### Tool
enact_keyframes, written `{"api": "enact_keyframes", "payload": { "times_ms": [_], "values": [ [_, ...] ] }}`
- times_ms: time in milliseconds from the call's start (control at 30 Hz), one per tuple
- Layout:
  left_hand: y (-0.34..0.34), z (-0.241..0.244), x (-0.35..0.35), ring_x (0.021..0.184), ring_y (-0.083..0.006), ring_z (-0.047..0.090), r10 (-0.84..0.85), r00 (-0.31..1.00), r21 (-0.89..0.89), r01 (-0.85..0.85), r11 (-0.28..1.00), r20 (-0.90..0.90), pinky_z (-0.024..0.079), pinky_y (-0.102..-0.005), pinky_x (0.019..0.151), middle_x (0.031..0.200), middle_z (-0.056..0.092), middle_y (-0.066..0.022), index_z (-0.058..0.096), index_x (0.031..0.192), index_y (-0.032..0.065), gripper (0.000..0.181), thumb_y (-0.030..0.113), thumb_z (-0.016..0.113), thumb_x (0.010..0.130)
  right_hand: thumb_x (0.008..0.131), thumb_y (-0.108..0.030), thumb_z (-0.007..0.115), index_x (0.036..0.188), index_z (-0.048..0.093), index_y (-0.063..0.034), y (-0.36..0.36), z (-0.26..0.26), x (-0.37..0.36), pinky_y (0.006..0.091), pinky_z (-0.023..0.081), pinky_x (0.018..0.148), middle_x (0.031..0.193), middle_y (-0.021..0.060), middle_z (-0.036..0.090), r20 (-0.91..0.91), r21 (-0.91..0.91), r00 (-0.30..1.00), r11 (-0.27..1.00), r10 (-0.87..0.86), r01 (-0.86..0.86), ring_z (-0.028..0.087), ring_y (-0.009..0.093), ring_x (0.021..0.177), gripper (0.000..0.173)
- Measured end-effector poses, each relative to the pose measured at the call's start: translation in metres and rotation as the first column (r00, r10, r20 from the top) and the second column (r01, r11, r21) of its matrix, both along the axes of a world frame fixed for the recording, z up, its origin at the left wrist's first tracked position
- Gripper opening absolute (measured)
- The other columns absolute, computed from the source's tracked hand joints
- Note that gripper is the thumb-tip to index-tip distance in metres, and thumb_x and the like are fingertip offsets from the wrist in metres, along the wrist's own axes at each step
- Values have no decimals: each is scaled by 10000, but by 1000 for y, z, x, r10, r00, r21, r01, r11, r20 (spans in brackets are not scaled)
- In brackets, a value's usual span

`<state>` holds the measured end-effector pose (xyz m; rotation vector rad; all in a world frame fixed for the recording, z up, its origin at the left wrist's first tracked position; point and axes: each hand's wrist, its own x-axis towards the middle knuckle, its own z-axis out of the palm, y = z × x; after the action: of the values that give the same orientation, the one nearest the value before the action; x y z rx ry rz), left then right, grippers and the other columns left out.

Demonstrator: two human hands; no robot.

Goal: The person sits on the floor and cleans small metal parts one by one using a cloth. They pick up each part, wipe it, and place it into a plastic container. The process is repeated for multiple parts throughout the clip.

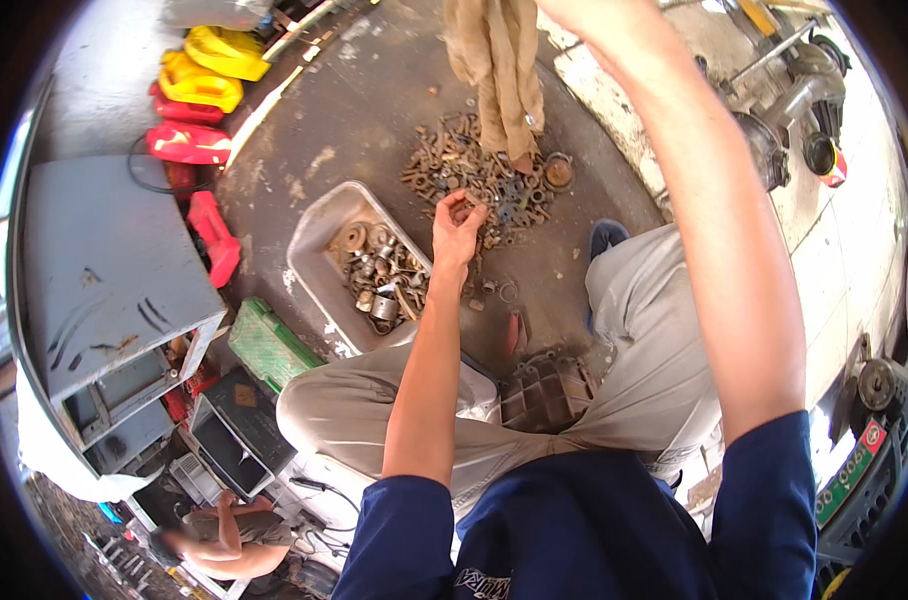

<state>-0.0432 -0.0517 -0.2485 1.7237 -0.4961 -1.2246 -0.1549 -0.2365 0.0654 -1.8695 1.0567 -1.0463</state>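
Note:
My left hand is over the near edge of a heap of rusty bolts, nuts and washers on the stained floor. Its thumb and fingertips pinch what looks like a small rusty metal part. Left of that hand, a grey plastic tub holds metal parts, among them a cylindrical metal piece. My right forearm reaches up past the top edge, and the right hand is out of view. Folded brown cloth hangs over the back of the heap; whether it is clothing, I cannot tell.
Between my knees lies a ribbed metal casing. At left are a green case, a grey metal cabinet, and red and yellow plastic pieces. A person crouches lower left. Machine parts and an open can stand upper right.

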Motion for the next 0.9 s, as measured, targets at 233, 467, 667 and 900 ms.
{"api": "enact_keyframes", "payload": {
  "times_ms": [233, 467, 667, 900],
  "values": [
    [39, 137, 20, 1049, -134, 560, -248, 899, -464, 58, 884, -361, 459, -332, 957, 1300, 531, -73, 443, 1356, 101, 476, 83, 634, 920, 956, -144, 571, 1119, 627, -54, 15, 3, 15, 329, 463, 925, 1094, 152, 679, 187, 39, 980, 997, 60, -68, 633, 243, 1027, 195],
    [98, 248, 8, 1055, -137, 574, -362, 915, -662, 161, 732, -179, 467, -359, 977, 1327, 514, -101, 450, 1388, 73, 562, 69, 682, 876, 841, -149, 732, 1149, 650, 4, 15, -30, 16, 287, 493, 817, 986, 64, 710, 491, 76, 860, 976, 142, -204, 642, 127, 870, 354],
    [132, 309, 4, 1033, -162, 577, -314, 949, -684, 250, 685, 33, 473, -345, 944, 1299, 522, -119, 475, 1340, 63, 487, 40, 647, 885, 855, -148, 718, 985, 704, -2, 31, -30, 25, 269, 475, 760, 888, 55, 712, 403, 76, 903, 978, 149, -195, 622, 109, 800, 195],
    [167, 319, 37, 1022, -160, 581, -289, 951, -615, 295, 732, 113, 460, -322, 939, 1239, 587, -119, 458, 1360, 38, 454, 121, 600, 937, 956, -189, 599, 1075, 612, -29, 43, -53, 22, 290, 477, 756, 924, 81, 682, 187, -251, 975, 965, 120, -70, 615, 147, 815, 200]
  ]
}}
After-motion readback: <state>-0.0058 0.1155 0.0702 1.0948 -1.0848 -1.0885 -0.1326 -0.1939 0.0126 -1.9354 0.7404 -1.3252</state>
